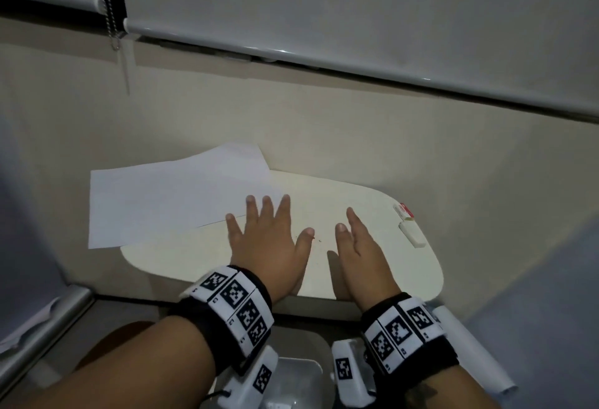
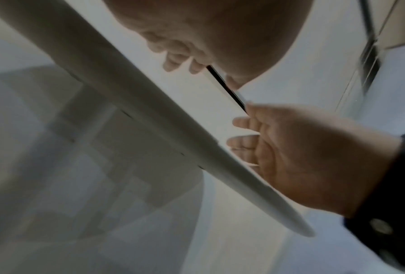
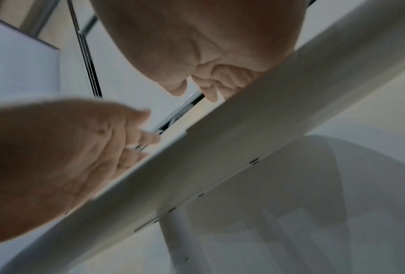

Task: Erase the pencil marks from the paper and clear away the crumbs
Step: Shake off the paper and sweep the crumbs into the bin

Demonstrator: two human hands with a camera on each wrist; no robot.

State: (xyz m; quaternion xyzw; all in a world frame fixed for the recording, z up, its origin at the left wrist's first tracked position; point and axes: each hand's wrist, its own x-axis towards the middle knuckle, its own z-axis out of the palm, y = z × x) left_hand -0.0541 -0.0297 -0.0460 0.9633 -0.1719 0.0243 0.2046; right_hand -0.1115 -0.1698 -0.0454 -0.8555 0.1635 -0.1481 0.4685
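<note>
A white sheet of paper (image 1: 162, 198) lies on the left of the small cream table (image 1: 372, 266) and overhangs its left edge. My left hand (image 1: 269, 230) rests flat on the table with fingers spread, its fingertips on the paper's near right corner. To its right, my right hand (image 1: 356, 240) stands on its little-finger edge with fingers straight. A few dark crumbs (image 1: 316, 240) lie on the table between the two hands. Neither hand holds anything. In the left wrist view the left hand (image 2: 197, 37) and right hand (image 2: 302, 148) both sit above the table edge (image 2: 150, 115).
Two erasers lie at the table's right end: one in a red sleeve (image 1: 403, 210) and a plain white one (image 1: 411, 235). Roller blinds with a bead chain (image 1: 110, 3) hang behind. A clear container (image 1: 295, 376) and a paper roll (image 1: 470, 350) sit below the near edge.
</note>
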